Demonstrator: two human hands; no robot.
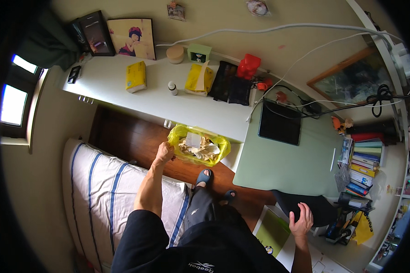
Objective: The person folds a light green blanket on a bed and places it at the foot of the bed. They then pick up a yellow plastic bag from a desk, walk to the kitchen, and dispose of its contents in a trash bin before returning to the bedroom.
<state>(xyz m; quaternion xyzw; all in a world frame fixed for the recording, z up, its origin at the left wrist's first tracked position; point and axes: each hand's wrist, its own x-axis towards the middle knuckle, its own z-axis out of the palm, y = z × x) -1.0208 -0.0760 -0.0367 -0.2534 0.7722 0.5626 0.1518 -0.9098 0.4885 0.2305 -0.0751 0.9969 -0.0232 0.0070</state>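
My left hand [164,152] grips the rim of a yellow plastic bag [176,134] that lines a bin full of crumpled paper [198,146], standing on the wooden floor under the white desk edge. My right hand [301,220] rests with fingers spread on the back of a black chair [321,207] beside the green desk. My feet in blue slippers [204,177] stand just below the bin.
A white desk [146,98] carries yellow tissue packs [136,76], a small bottle [172,88], black pouches and a red figure. The green desk [282,159] holds a black tablet [280,122] and cables. A striped bed [100,191] lies left; stacked books [364,159] right.
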